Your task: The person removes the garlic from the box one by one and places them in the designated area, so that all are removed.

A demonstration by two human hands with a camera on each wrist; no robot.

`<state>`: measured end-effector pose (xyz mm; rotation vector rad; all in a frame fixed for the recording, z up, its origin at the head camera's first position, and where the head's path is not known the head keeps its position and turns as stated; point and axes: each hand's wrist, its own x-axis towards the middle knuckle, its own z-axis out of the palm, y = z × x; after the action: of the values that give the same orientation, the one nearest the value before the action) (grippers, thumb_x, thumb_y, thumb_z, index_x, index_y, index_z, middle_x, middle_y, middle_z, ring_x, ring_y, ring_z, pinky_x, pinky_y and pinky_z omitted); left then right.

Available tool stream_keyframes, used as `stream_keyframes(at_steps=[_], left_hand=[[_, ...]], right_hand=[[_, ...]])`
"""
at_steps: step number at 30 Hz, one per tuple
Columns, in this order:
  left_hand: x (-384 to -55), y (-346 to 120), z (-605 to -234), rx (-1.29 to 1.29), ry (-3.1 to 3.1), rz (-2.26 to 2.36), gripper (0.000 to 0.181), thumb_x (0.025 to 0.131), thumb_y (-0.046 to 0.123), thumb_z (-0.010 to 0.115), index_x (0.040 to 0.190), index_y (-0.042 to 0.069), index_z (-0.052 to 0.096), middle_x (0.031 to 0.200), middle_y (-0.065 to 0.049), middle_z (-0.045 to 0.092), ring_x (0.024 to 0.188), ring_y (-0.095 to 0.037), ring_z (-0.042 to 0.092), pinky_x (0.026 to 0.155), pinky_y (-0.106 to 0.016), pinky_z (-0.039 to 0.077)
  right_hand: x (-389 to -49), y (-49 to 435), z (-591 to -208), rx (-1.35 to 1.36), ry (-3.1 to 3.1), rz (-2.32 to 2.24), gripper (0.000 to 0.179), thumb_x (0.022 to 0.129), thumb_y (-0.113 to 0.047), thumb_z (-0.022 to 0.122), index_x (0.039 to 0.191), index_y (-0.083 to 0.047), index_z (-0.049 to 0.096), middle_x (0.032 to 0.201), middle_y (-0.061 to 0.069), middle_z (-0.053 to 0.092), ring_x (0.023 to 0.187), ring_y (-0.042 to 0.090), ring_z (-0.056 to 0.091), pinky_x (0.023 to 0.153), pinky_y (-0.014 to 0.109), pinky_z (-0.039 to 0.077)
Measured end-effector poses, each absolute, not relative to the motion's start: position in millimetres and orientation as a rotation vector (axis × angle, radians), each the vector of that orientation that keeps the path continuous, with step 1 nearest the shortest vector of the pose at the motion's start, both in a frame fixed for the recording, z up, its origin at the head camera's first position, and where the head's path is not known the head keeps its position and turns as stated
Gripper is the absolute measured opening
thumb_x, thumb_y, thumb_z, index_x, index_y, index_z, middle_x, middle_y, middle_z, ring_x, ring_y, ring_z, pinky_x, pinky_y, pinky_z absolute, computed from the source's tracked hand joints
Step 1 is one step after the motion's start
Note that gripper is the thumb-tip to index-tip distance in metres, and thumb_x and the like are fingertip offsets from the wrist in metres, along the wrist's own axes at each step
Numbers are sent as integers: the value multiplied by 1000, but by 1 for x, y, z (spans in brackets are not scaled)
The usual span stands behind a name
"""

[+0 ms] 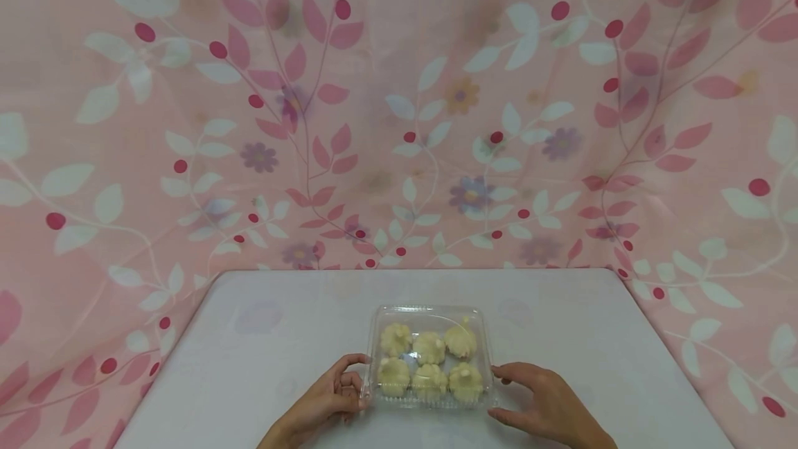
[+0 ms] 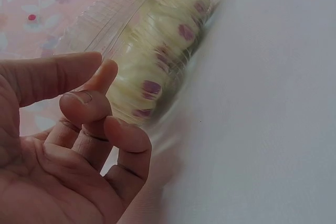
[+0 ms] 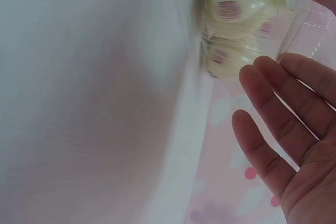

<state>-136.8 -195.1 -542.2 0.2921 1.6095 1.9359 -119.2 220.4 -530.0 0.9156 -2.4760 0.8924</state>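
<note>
A clear plastic clamshell box (image 1: 430,399) lies flat near the front of the table, its lid down. Inside, in two rows, sit several pale yellow ribbed pieces (image 1: 429,348) shaped like small pumpkins; purple patches show on their sides in both wrist views. At the box's left side is my left hand (image 1: 327,393), index fingertip and thumb tip right at the edge, the other fingers loosely bent. My right hand (image 1: 548,400) is on the opposite side, thumb low by the front corner. Its fingers (image 3: 273,114) look fairly straight, their tips beside the box wall.
A white cloth covers the table (image 1: 287,310), whose far edge meets a pink curtain (image 1: 386,109) printed with leaves and flowers. The same fabric hangs along the left and right sides.
</note>
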Motion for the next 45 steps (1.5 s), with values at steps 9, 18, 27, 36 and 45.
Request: stream_keyframes(at_steps=[9,18,27,36,45], left_hand=[[-138,-197,-543,315,1604,1936,74,87,-1,68,147,3,25,92,-1,57,60,-9,46,59,-26,40],[-138,-196,-544,320,1602,1933,74,87,-3,68,147,4,26,92,0,58,60,-8,46,58,-26,38],[-140,-195,-541,338,1609,1920,73,86,-3,68,146,4,26,92,1,58,60,-6,46,57,-25,37],[-139,-194,-539,314,1617,1912,74,86,-1,69,146,3,26,91,1,58,59,-6,44,55,-25,35],[-139,-194,-537,300,1605,1915,75,86,-2,68,146,4,25,91,1,56,59,-6,41,55,-26,34]], right_hand=[[-120,221,-534,930,-2423,902,51,72,-44,87,111,-13,74,99,-11,70,78,4,63,72,14,47],[-122,222,-535,963,-2329,853,46,69,-42,90,103,-14,77,94,-10,72,83,3,66,72,17,50],[-125,222,-539,1076,-2154,951,36,66,-27,93,97,-14,79,90,-8,71,78,1,65,65,15,50],[-125,221,-546,1151,-2062,1116,29,65,-11,92,91,-13,79,85,-6,71,74,2,66,61,14,50],[-124,221,-544,1191,-2074,1084,29,68,-5,88,92,-17,78,86,-11,70,77,-3,63,63,13,49]])
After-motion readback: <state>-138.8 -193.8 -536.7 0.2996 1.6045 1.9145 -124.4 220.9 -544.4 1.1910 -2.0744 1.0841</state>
